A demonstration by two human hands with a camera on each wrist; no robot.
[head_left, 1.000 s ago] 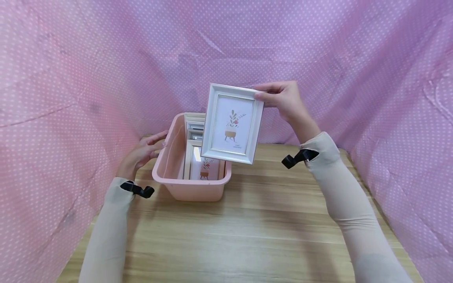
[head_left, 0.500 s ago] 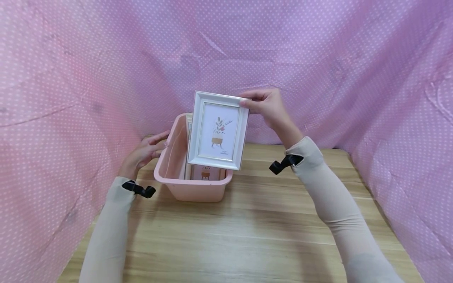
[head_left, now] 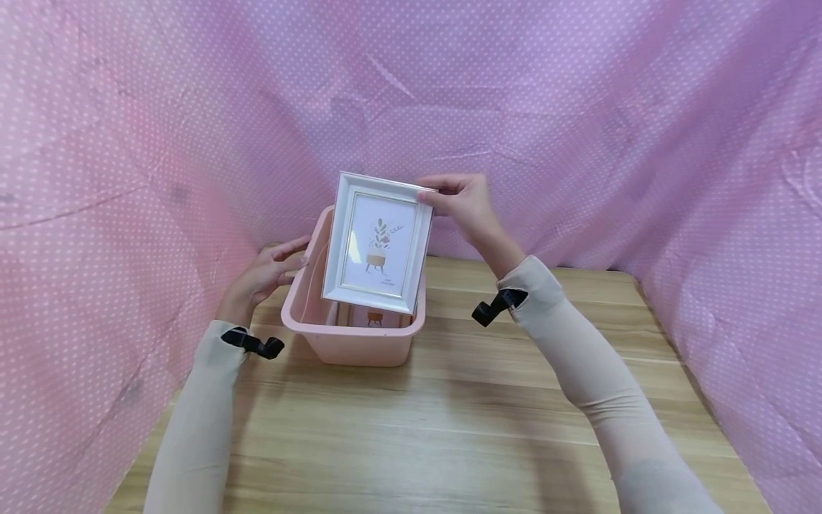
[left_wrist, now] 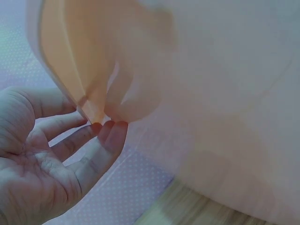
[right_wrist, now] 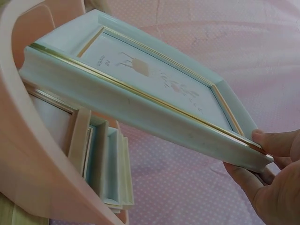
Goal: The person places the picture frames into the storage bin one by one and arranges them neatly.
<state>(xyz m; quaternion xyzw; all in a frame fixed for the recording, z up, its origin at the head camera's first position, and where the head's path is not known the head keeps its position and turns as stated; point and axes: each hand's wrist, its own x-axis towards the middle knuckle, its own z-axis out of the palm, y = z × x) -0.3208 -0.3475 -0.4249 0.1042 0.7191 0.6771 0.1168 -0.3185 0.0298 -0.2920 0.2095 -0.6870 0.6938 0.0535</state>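
Observation:
My right hand (head_left: 465,205) pinches the upper right corner of a white picture frame (head_left: 379,246), thumb on its front. The frame has thin gold edging and a print of a potted plant. It is held tilted over a pink plastic bin (head_left: 362,350), its lower edge overlapping the bin's opening in the head view. Several other picture frames (right_wrist: 96,154) stand in a row inside the bin, mostly hidden behind the held one from above. At the bin's left side, my left hand (head_left: 262,277) touches the wall with extended fingers (left_wrist: 86,161), near the handle opening.
A wood-grain table (head_left: 411,435) carries the bin at its back left. Pink dotted cloth (head_left: 546,93) hangs behind and along both sides. Black straps with small camera mounts sit on both sleeved wrists.
My right hand has moved left and down with the white picture frame, which now covers most of the bin's opening. The left hand and the bin have hardly moved.

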